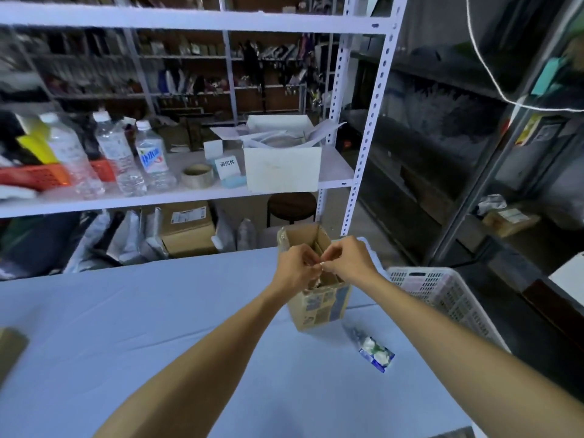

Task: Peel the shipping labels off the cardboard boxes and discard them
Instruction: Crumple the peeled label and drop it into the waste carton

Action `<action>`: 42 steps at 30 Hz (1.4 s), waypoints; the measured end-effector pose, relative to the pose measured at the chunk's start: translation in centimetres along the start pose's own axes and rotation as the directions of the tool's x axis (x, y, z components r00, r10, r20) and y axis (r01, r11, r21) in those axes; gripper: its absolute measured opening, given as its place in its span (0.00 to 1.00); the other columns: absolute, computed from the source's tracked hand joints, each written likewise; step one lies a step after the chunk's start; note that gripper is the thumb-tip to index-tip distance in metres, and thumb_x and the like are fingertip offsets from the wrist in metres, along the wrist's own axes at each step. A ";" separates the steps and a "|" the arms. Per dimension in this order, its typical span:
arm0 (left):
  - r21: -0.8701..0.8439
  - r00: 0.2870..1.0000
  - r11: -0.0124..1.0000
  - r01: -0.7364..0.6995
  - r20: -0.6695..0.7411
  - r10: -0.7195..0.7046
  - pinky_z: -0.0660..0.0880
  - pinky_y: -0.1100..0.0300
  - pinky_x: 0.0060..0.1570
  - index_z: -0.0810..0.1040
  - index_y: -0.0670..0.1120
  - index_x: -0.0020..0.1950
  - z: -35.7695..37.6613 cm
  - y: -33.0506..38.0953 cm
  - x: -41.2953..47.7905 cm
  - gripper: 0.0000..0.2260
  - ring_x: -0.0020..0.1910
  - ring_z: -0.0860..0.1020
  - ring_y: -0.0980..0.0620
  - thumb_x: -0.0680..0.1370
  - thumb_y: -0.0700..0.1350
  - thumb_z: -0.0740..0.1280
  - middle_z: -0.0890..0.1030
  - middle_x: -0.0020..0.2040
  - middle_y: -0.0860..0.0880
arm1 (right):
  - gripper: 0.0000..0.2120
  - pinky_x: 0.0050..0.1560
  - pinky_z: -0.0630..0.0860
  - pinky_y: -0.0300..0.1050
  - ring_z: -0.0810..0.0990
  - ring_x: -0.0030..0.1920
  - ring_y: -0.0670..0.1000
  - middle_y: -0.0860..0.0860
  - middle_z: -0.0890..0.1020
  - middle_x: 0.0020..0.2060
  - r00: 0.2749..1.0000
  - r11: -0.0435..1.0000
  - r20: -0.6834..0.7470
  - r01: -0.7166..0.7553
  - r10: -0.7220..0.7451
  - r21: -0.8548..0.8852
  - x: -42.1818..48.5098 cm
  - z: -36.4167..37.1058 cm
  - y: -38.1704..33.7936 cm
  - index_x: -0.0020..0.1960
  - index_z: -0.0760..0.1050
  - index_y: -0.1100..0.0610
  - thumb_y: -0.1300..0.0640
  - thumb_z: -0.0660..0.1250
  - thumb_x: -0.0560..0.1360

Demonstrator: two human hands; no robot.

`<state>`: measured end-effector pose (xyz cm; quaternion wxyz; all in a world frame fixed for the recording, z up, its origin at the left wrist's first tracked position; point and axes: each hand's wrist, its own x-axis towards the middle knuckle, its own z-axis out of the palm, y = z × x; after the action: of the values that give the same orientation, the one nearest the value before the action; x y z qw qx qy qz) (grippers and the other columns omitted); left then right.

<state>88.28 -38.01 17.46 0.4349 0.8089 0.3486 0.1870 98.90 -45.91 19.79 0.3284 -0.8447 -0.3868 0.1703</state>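
1. Evidently, the peel-and-discard step is in hand: the left hand (pixel 294 267) is curled, its fingertips pinched on a small white scrap (pixel 321 263) above the open box (pixel 301 238).
2. The scrap is held between both hands, just over the box's mouth; whether it is label or tape cannot be told.
3. The right hand (pixel 347 260) is likewise curled, the scrap's other end being pinched by it, so that the two grips nearly touch.
4. A printed label (pixel 325 306) is seen on the box's near face, below the hands and untouched by them; it is judged not fully peeled.
5. Discarding is called for next: the basket (pixel 442 289) at the right, near the box, is judged the likely place.
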 end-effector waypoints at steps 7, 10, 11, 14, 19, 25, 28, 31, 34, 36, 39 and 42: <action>0.226 0.999 0.974 0.003 -0.034 0.005 0.68 0.59 0.37 0.77 0.42 0.45 1.2 2.2 1.9 0.04 0.45 0.78 0.46 0.71 0.38 0.67 0.82 0.44 0.44 | 0.04 0.45 0.76 0.43 0.80 0.45 0.50 0.50 0.83 0.38 0.985 0.982 0.087 0.156 -0.148 -0.101 3.5 -1.0 1.4 0.38 0.81 0.54 0.61 0.75 0.68; 0.376 0.999 0.925 -0.046 0.009 0.046 0.65 0.60 0.37 0.79 0.39 0.47 1.3 2.7 2.7 0.08 0.47 0.79 0.42 0.70 0.36 0.64 0.83 0.46 0.41 | 0.04 0.44 0.75 0.43 0.81 0.45 0.51 0.50 0.83 0.38 0.972 0.971 0.142 0.206 -0.189 -0.119 4.9 -1.7 2.0 0.39 0.83 0.56 0.63 0.75 0.67; 0.438 0.998 0.896 -0.067 0.034 0.058 0.66 0.59 0.37 0.80 0.39 0.48 1.3 2.8 2.8 0.09 0.48 0.79 0.41 0.71 0.36 0.63 0.83 0.46 0.41 | 0.04 0.46 0.77 0.44 0.81 0.46 0.51 0.51 0.83 0.39 0.965 0.965 0.167 0.223 -0.200 -0.137 5.4 -1.8 2.2 0.39 0.83 0.56 0.63 0.75 0.67; 0.586 0.994 0.803 -0.104 0.085 0.067 0.73 0.53 0.43 0.78 0.40 0.56 1.3 2.5 3.3 0.12 0.52 0.78 0.40 0.74 0.38 0.62 0.81 0.53 0.41 | 0.06 0.47 0.79 0.46 0.81 0.46 0.52 0.52 0.84 0.43 0.954 0.935 0.196 0.269 -0.226 -0.230 6.5 -2.0 2.6 0.41 0.83 0.54 0.64 0.73 0.68; 0.726 0.994 0.682 -0.092 0.103 0.025 0.77 0.49 0.47 0.77 0.43 0.60 0.9 2.5 4.4 0.13 0.52 0.79 0.39 0.76 0.40 0.62 0.79 0.56 0.41 | 0.08 0.44 0.77 0.45 0.80 0.49 0.54 0.53 0.81 0.49 0.937 0.883 0.229 0.330 -0.263 -0.333 7.3 -1.3 2.6 0.46 0.81 0.55 0.65 0.69 0.71; 0.735 0.996 0.675 -0.068 0.090 0.003 0.77 0.49 0.50 0.77 0.43 0.60 0.7 2.4 5.3 0.13 0.53 0.79 0.40 0.77 0.40 0.62 0.79 0.57 0.41 | 0.11 0.47 0.79 0.50 0.81 0.50 0.57 0.56 0.82 0.49 0.928 0.883 0.303 0.320 -0.218 -0.344 8.2 -0.7 2.3 0.47 0.81 0.59 0.65 0.61 0.75; 0.733 0.998 0.679 -0.049 0.067 0.000 0.76 0.51 0.51 0.77 0.42 0.60 0.3 2.2 5.5 0.13 0.55 0.78 0.41 0.77 0.39 0.61 0.78 0.59 0.41 | 0.12 0.50 0.78 0.52 0.79 0.52 0.57 0.56 0.80 0.50 0.918 0.889 0.337 0.324 -0.211 -0.325 8.5 -0.8 2.3 0.50 0.79 0.59 0.64 0.57 0.78; 0.734 0.999 0.679 -0.020 0.045 -0.019 0.75 0.50 0.52 0.77 0.43 0.61 -0.1 2.0 5.5 0.15 0.56 0.78 0.40 0.77 0.38 0.60 0.77 0.61 0.40 | 0.12 0.51 0.79 0.55 0.79 0.48 0.56 0.56 0.81 0.49 0.915 0.891 0.344 0.325 -0.211 -0.318 8.5 -0.7 2.5 0.50 0.77 0.59 0.60 0.54 0.80; 0.746 0.999 0.666 -0.011 0.039 -0.028 0.75 0.52 0.47 0.77 0.42 0.61 -0.7 2.1 5.4 0.14 0.53 0.79 0.40 0.77 0.38 0.60 0.77 0.59 0.41 | 0.11 0.50 0.79 0.55 0.79 0.45 0.55 0.56 0.81 0.46 0.904 0.887 0.362 0.344 -0.225 -0.308 8.4 -0.8 2.3 0.50 0.76 0.59 0.54 0.58 0.80; 0.746 0.999 0.666 0.000 0.033 -0.037 0.76 0.51 0.47 0.77 0.42 0.60 -1.2 1.9 5.1 0.13 0.53 0.79 0.40 0.77 0.39 0.61 0.78 0.58 0.41 | 0.13 0.49 0.78 0.55 0.79 0.45 0.56 0.56 0.81 0.45 0.896 0.879 0.374 0.364 -0.240 -0.309 8.2 -0.7 2.0 0.50 0.76 0.60 0.51 0.60 0.79; 0.727 0.998 0.686 0.034 0.016 -0.066 0.78 0.49 0.51 0.74 0.43 0.64 -2.2 1.7 4.4 0.15 0.54 0.79 0.41 0.78 0.40 0.62 0.79 0.59 0.42 | 0.16 0.44 0.76 0.54 0.79 0.42 0.57 0.58 0.82 0.42 0.881 0.869 0.389 0.397 -0.271 -0.295 7.9 -0.1 0.9 0.47 0.77 0.62 0.49 0.61 0.78; 0.704 0.996 0.705 0.089 -0.046 -0.080 0.76 0.54 0.48 0.74 0.43 0.64 -4.1 1.8 2.9 0.14 0.55 0.78 0.43 0.78 0.39 0.62 0.79 0.59 0.42 | 0.15 0.40 0.72 0.51 0.78 0.42 0.56 0.57 0.81 0.42 0.850 0.844 0.423 0.454 -0.315 -0.285 7.3 1.0 -0.9 0.47 0.75 0.62 0.48 0.62 0.78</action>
<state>88.46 -34.22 21.20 0.0995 0.8956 0.4328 0.0248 102.54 -39.47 19.43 0.1124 -0.7489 -0.6294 0.1744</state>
